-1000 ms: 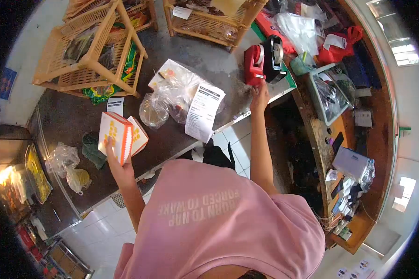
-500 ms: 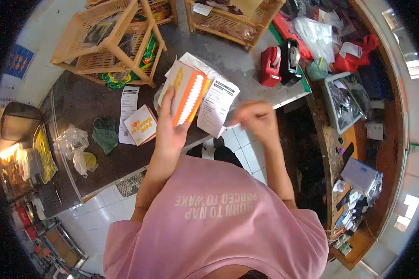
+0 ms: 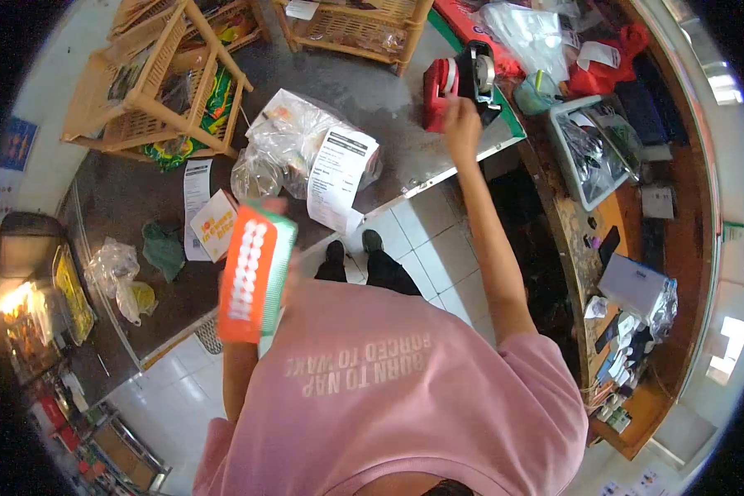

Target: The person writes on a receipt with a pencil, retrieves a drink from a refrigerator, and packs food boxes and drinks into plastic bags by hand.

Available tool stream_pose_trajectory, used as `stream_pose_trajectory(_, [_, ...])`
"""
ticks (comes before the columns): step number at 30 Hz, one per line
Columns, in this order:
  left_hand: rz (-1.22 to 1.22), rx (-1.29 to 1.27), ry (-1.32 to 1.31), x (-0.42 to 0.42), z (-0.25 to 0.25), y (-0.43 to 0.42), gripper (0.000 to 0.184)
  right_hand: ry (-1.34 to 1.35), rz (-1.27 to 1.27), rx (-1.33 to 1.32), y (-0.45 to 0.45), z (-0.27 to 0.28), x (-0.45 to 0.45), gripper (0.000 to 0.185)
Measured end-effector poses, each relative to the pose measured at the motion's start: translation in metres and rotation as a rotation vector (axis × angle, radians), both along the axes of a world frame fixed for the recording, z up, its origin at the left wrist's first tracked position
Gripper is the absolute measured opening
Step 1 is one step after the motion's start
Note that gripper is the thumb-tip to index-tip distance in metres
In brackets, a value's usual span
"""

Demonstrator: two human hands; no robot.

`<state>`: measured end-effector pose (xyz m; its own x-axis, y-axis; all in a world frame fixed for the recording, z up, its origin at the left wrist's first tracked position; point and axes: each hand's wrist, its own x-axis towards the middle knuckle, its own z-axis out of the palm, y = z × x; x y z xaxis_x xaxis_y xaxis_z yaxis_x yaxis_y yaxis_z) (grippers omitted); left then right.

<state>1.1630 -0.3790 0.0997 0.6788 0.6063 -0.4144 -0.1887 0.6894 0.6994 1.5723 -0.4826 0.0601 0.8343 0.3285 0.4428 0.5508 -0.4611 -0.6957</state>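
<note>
My left hand (image 3: 274,203) is closed around an orange, white and green food box (image 3: 252,277), held up close to my chest at the left. The box and motion blur hide most of that hand. Out to the right, my right hand (image 3: 463,128) is at the red tape dispenser (image 3: 436,95), its fingers bent together at the front end. Whether tape is between those fingers is too small to see. A black tape dispenser (image 3: 477,70) stands beside the red one. On the counter lies a clear plastic bag (image 3: 298,136) of packed items, with a printed receipt (image 3: 339,174) on its right side.
A second small box (image 3: 217,223) and another paper slip (image 3: 197,198) lie left of the bag. Wicker racks (image 3: 161,99) stand at the back left. A green cloth (image 3: 164,250) and a tied plastic bag (image 3: 122,277) are further left. A grey bin (image 3: 591,157) sits at right.
My left hand has brought the box down and left, away from the plastic bag, turning it. My right hand has reached out to the red tape dispenser. The view has shifted.
</note>
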Motion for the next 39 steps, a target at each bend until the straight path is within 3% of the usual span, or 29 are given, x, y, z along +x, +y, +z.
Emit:
stream_pose_trajectory(1, [0.125,0.118,0.068,-0.023,0.002,0.008,0.057,0.154,-0.122,-0.068,-0.001,-0.031,0.033,0.035])
stream_pose_trajectory(2, [0.237,0.228,0.140,-0.044,0.007,0.017,0.059,0.226,-0.189,-0.141,-0.002,-0.074,0.066,0.056])
stream_pose_trajectory(4, [0.412,0.437,0.325,-0.060,0.031,0.028,0.065,0.518,-0.357,-0.251,0.009,-0.086,0.082,0.076])
stream_pose_trajectory(5, [0.485,0.641,0.593,-0.081,0.020,0.040,0.068,0.711,-0.272,-0.241,0.013,-0.147,0.130,0.075])
stream_pose_trajectory(7, [0.623,0.990,1.184,-0.136,-0.013,0.049,0.074,0.628,-0.203,-0.356,0.015,-0.133,0.132,0.063])
stream_pose_trajectory(8, [0.643,0.934,1.078,-0.147,-0.010,0.042,0.082,0.583,-0.170,-0.411,0.017,-0.123,0.131,0.057])
stream_pose_trajectory(10, [0.646,0.865,1.055,-0.209,-0.064,0.056,0.089,0.831,0.021,0.550,0.006,-0.073,0.065,0.034])
stream_pose_trajectory(12, [0.788,0.764,0.980,-0.203,-0.071,0.060,0.098,0.234,0.011,0.427,-0.009,-0.068,0.038,0.033])
stream_pose_trajectory(13, [0.760,0.698,0.895,-0.215,-0.089,0.071,0.098,0.237,0.055,0.344,-0.022,-0.074,0.031,0.041])
stream_pose_trajectory(14, [0.800,0.735,0.955,-0.211,-0.107,0.079,0.072,0.314,0.002,0.291,-0.030,-0.097,0.032,0.038])
stream_pose_trajectory(16, [0.781,1.139,1.233,-0.220,-0.156,0.097,0.062,0.450,-0.110,0.186,-0.042,-0.146,0.037,0.033])
stream_pose_trajectory(17, [0.828,1.242,1.404,-0.208,-0.141,0.094,0.063,0.418,-0.050,0.204,-0.042,-0.150,0.034,0.038])
stream_pose_trajectory(19, [0.908,1.445,1.748,-0.141,-0.080,0.082,0.065,0.296,-0.156,-0.193,-0.044,-0.138,0.036,0.042])
stream_pose_trajectory(20, [0.784,1.297,1.606,-0.114,-0.071,0.078,0.061,0.234,-0.216,-0.391,-0.049,-0.133,0.036,0.044])
stream_pose_trajectory(22, [0.575,0.991,1.316,-0.074,-0.065,0.078,0.055,0.234,-0.222,-0.319,-0.056,-0.124,0.041,0.048])
stream_pose_trajectory(23, [0.583,0.955,1.133,-0.070,-0.112,0.093,0.058,0.239,-0.219,-0.286,-0.059,-0.121,0.040,0.050])
stream_pose_trajectory(24, [0.575,1.050,1.280,-0.041,-0.098,0.088,0.068,0.265,-0.151,-0.105,-0.056,-0.103,0.022,0.045])
stream_pose_trajectory(25, [0.377,0.881,1.544,-0.023,-0.101,0.090,0.078,0.288,-0.080,-0.010,-0.052,-0.074,-0.002,0.042])
stream_pose_trajectory(26, [0.400,0.775,1.216,-0.026,-0.134,0.102,0.082,0.308,-0.014,0.086,-0.046,-0.042,-0.028,0.039])
stream_pose_trajectory(27, [0.476,0.803,1.182,-0.026,-0.166,0.109,0.068,0.331,0.064,0.141,-0.033,-0.002,-0.062,0.037])
stream_pose_trajectory(28, [0.513,0.792,1.137,-0.024,-0.175,0.109,0.066,0.353,0.140,0.197,-0.023,0.028,-0.095,0.035])
stream_pose_trajectory(29, [0.549,0.781,1.091,-0.023,-0.184,0.109,0.064,0.397,0.236,0.162,-0.016,0.039,-0.119,0.033])
stream_pose_trajectory(30, [0.548,0.727,1.039,-0.023,-0.182,0.105,0.075,0.445,0.334,0.125,-0.010,0.046,-0.141,0.031])
stream_pose_trajectory(32, [0.594,0.453,0.819,-0.019,-0.152,0.090,0.088,0.705,0.689,0.137,0.012,0.060,-0.197,0.017])
stream_pose_trajectory(33, [0.634,0.236,0.644,-0.009,-0.111,0.071,0.091,0.784,0.862,0.128,0.024,0.065,-0.223,0.015])
stream_pose_trajectory(34, [0.668,0.019,0.465,-0.004,-0.088,0.060,0.093,0.798,0.975,0.087,0.035,0.046,-0.243,0.018])
stream_pose_trajectory(35, [0.679,-0.123,0.455,-0.009,-0.098,0.059,0.098,0.746,1.063,0.076,0.045,0.042,-0.260,0.024])
stream_pose_trajectory(36, [0.707,-0.160,0.438,-0.009,-0.083,0.051,0.090,0.695,1.157,0.064,0.053,0.039,-0.273,0.030])
stream_pose_trajectory(39, [0.818,-0.243,0.444,0.002,-0.014,0.006,0.073,0.630,1.019,-0.114,0.071,0.016,-0.295,0.043])
